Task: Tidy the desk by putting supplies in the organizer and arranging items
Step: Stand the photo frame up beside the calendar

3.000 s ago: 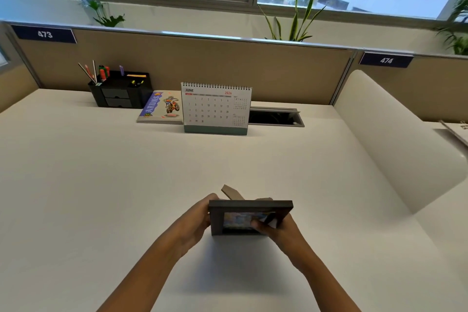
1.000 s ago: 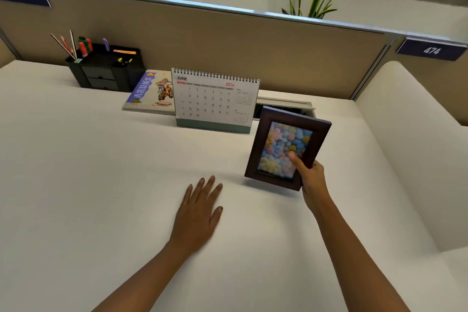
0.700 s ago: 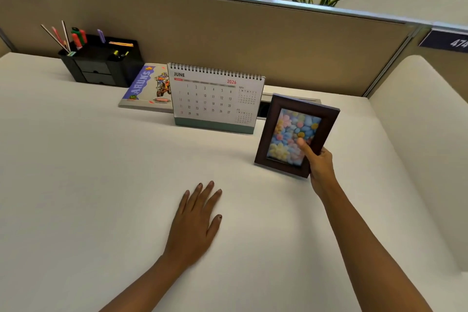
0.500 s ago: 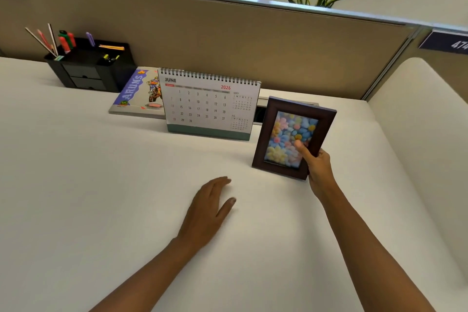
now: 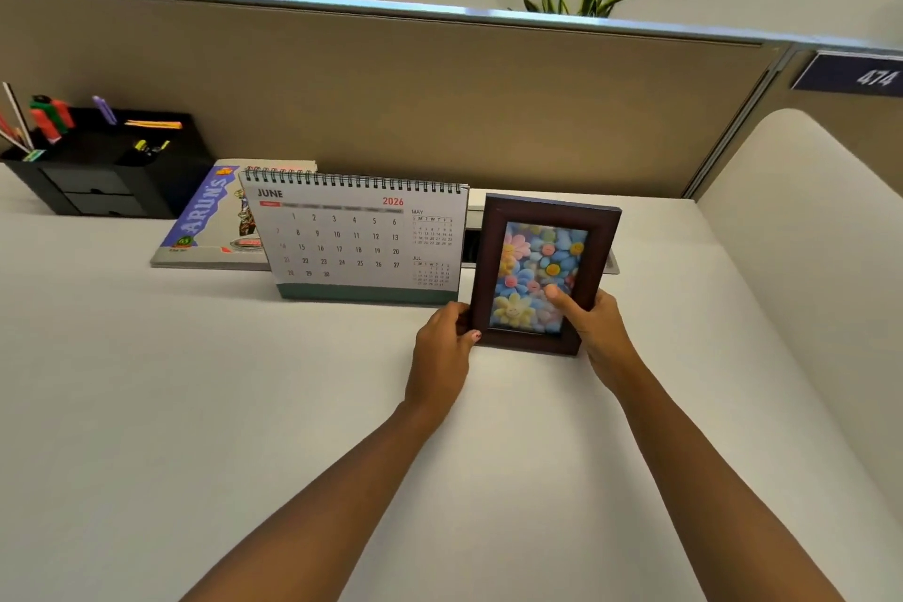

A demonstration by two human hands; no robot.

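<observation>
Left hand (image 5: pixel 442 347) grips the frame (image 5: pixel 542 274) at its 8 o'clock edge, right hand (image 5: pixel 593 323) at 4, standing it at 3 o'clock of the calendar (image 5: pixel 361 240) (arranging step, seemingly); next, square it, release gently.

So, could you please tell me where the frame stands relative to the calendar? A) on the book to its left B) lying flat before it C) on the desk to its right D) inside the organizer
C: the frame stands upright on the desk just right of the calendar, gripped by the left hand and right hand.
</observation>
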